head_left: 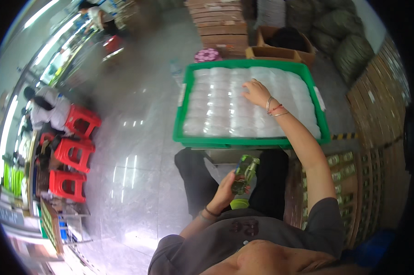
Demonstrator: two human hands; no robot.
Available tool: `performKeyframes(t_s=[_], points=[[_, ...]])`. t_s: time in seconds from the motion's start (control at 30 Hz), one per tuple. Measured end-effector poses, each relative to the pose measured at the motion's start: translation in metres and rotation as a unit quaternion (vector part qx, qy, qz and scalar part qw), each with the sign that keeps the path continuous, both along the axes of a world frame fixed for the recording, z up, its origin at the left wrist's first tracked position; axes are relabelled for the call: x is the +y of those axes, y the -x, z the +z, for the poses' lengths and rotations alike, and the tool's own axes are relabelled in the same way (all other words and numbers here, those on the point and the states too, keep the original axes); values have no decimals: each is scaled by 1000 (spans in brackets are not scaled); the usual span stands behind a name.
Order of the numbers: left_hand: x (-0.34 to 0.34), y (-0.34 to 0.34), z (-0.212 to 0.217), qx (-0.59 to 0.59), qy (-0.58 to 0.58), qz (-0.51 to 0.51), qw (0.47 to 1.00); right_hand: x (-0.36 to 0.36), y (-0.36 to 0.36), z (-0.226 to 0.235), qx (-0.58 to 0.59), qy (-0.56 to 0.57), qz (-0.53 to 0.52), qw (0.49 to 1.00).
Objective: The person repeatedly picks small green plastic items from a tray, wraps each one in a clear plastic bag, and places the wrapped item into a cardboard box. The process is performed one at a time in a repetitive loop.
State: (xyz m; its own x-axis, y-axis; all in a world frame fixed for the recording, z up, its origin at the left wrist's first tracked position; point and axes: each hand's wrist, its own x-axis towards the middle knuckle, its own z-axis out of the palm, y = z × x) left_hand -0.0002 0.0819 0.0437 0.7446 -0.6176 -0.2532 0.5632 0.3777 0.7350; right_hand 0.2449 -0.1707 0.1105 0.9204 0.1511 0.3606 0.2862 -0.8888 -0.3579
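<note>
A green plastic crate [182, 120] stands before my knees, filled with rows of shiny white, film-like bundles [216, 103]. My right hand [257, 93] reaches over them from the right, its bent fingers apart at the white surface. I cannot make out anything held in it. Above my lap, my left hand [224, 191] is closed around a green, see-through rectangular item [246, 173], whose exact kind is unclear. Below that item, between my legs, a bright green round thing [239, 204] partly shows.
Cardboard boxes [273, 54] and a carton stack [221, 25] stand behind the crate. Stuffed sacks [351, 57] lie at the far right. Trays with rows of green items [340, 176] sit beside my right arm. Red stools [74, 153] and a seated person [51, 107] are at the left.
</note>
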Motion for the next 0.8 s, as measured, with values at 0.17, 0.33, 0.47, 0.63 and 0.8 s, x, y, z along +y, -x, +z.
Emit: performKeyframes(t_s=[0.17, 0.33, 0.47, 0.63, 0.8], points=[[7, -2, -1, -11, 29, 28, 999, -5, -46, -20, 37, 58, 57, 996], [13, -3, -4, 0, 39, 51, 998, 10, -22, 5, 88, -86, 38, 992], [6, -4, -1, -18, 21, 32, 999, -3, -6, 16, 113, -250, 43, 961], [8, -2, 0, -18, 40, 33, 998, 15, 72, 58, 102, -497, 96, 856], [8, -5, 5, -24, 34, 25, 999, 41, 152, 55, -14, -473, 65, 878]])
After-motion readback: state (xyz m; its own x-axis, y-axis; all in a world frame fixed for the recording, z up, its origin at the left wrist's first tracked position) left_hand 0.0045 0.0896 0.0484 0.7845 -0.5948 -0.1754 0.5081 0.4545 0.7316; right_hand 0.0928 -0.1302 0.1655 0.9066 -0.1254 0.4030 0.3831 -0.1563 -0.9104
